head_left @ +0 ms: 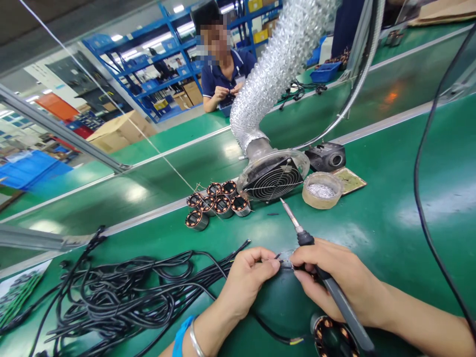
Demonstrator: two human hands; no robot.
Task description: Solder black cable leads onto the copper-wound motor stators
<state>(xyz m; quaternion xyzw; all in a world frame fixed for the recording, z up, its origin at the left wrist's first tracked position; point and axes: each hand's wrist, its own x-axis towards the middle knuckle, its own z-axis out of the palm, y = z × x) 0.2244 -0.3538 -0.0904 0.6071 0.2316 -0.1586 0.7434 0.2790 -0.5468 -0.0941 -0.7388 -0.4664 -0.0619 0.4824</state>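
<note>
Left hand [250,280]: I pinch wires [285,268].
Right hand [345,277]: I grip soldering iron [338,297], fingertips at wires.
Wires: between my hands, above green bench [386,223].
Wound stator [322,331]: below right hand.

Seven clustered stators [223,208], one separate stator [323,333] — one soldering iron [305,238], one round dish [320,201], one foil hose [273,74]

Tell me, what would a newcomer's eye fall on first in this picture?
Probably the silver duct, slanting down from the top edge to a round fan hood at the middle of the green bench. Next, the soldering iron in the right hand, its tip pointing towards that hood. Then the tangle of black cables at lower left, and the copper-wound cores clustered left of the hood.
</note>
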